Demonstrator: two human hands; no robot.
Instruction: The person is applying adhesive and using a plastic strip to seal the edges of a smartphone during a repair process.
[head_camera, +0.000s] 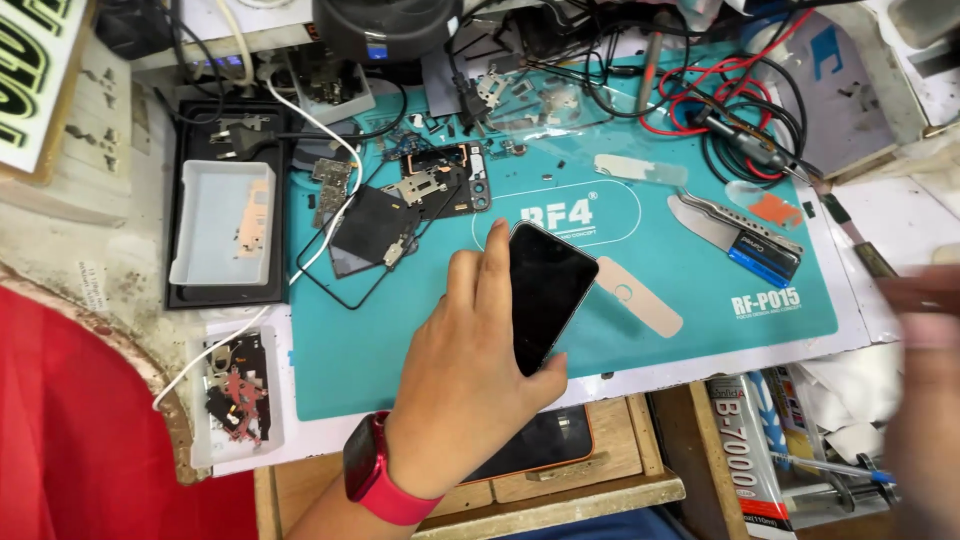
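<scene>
Phone (545, 292), black and glossy with its dark screen up, sits tilted in the left hand (465, 385), fingers along its left edge and thumb clamped at its near corner, above the middle of a teal work mat (700, 330); the mat covers most of a worn white table (890, 230), whose near edge gives way to a wooden shelf (620, 470) holding another dark device with an orange rim (545, 445); a red watch strap (385, 485) circles the left wrist. Far left on the mat lie a stripped circuit board (440, 175), a black square pad (375, 225) and loose metal shields; a white cable (300, 250) crosses them; a white tray (222, 222) rests on a black slab off the mat's left edge. Far right, red and black wires (720, 100) tangle; a blue-handled blade tool (745, 240) lies near them. The right hand (925, 330) is blurred at the right edge, and I cannot tell whether it is open or closed.
</scene>
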